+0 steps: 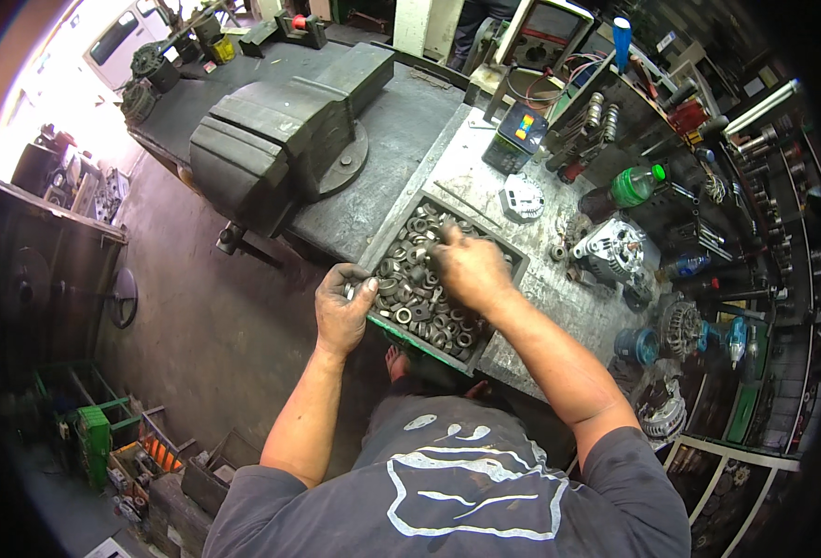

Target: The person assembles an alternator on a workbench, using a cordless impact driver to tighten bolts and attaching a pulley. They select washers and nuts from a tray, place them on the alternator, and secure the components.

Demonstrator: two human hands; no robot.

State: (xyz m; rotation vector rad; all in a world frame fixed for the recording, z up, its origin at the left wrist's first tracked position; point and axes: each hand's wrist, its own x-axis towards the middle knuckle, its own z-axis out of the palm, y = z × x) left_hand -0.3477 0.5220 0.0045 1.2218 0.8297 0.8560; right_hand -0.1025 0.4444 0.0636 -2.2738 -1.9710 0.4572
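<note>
A tray (489,232) full of loose metal nuts (417,296) lies in front of me, its near edge green. At its left corner, my left hand (338,312) is closed, with a small shiny metal piece (350,291) showing between thumb and fingers; its exact kind does not show. Over the right part of the nuts, my right hand (473,270) reaches in with curled fingers pointing down. Its fingertips are dark and slightly blurred among the nuts, so what they grip is hidden.
A large bench vise (271,139) stands on the dark bench left of the tray. Alternator parts (612,249), a green bottle (637,186) and a small dark box (519,139) sit on the bench at right. Tools hang along the right side. Metal bins (220,474) stand low at left.
</note>
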